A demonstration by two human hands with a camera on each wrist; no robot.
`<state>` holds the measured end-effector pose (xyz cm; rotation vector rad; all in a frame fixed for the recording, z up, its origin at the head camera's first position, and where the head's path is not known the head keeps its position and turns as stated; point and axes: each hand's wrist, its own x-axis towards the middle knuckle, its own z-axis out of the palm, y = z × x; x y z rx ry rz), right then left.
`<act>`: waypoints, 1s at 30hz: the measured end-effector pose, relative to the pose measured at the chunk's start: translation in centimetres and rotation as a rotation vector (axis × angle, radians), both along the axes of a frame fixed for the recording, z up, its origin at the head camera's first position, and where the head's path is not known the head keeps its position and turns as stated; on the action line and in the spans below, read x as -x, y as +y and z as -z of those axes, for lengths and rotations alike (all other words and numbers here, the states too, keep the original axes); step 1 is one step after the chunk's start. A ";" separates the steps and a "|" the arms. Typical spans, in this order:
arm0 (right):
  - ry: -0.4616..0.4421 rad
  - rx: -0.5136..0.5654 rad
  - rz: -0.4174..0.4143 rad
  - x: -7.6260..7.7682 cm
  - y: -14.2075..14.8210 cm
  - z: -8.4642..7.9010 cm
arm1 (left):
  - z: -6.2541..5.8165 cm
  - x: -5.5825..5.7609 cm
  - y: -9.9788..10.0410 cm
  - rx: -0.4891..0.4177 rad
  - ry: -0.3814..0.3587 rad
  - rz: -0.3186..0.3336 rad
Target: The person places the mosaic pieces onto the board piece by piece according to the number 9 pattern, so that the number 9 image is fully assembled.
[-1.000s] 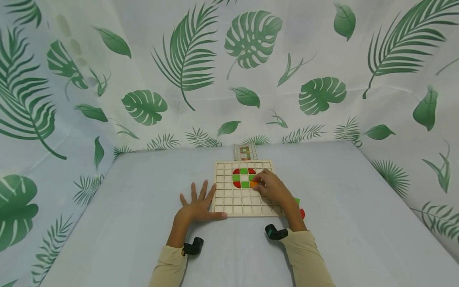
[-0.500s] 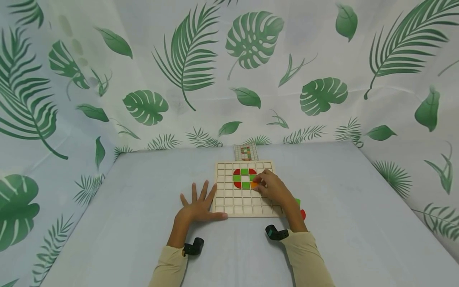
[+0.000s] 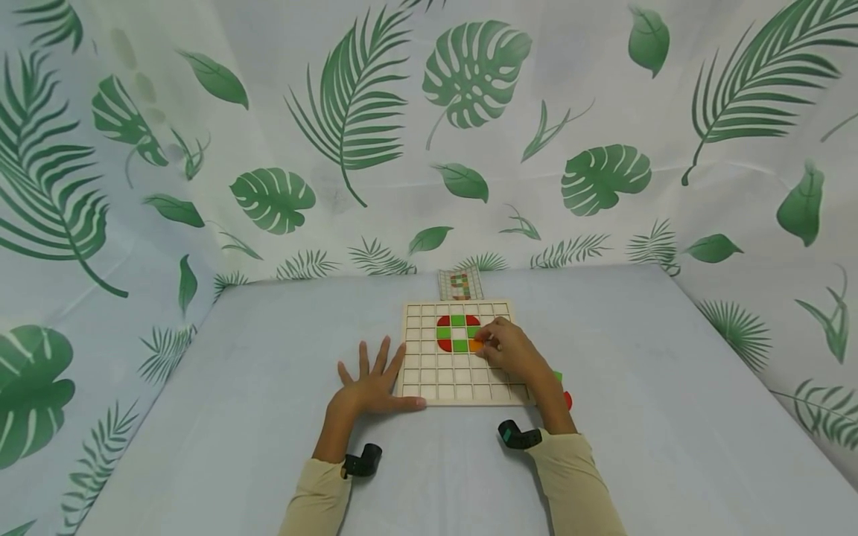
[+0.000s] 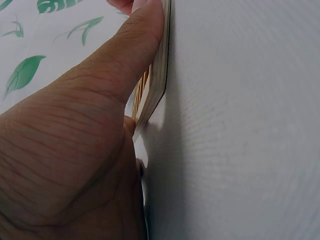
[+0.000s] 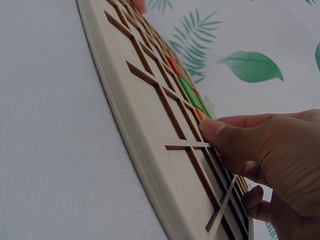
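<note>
A wooden grid board (image 3: pixel 436 372) lies flat on the table. In it, red and green tiles (image 3: pixel 459 345) form a ring around one bare cell. At the ring's near right corner sits an orange tile (image 3: pixel 475 345), pinched by the thumb and fingers of my right hand (image 3: pixel 511 351). The right wrist view shows the thumb (image 5: pixel 214 129) right at this orange tile (image 5: pixel 200 114), partly covering it. My left hand (image 3: pixel 369 392) rests with spread fingers by the board's left side. Its thumb (image 4: pixel 142 35) touches the board's near edge (image 4: pixel 160 70).
Behind the board stands a small pattern card (image 3: pixel 459 284) with a coloured grid design. Beside my right forearm, partly hidden by it, lie a green piece (image 3: pixel 558 377) and a red piece (image 3: pixel 568 400). A leaf-printed cloth (image 3: pixel 375 149) hangs around the table (image 3: pixel 268 357).
</note>
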<state>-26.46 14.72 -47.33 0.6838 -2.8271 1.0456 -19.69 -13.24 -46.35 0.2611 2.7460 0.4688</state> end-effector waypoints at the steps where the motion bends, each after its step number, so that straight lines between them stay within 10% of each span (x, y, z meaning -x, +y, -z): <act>1: 0.001 -0.004 0.001 0.0 0.0 0.0 | 0.0 0.0 0.0 -0.001 0.000 0.000; 30: -0.073 -0.014 0.062 -0.8 1.8 -1.7 | -0.1 -0.1 0.1 -0.003 -0.002 -0.002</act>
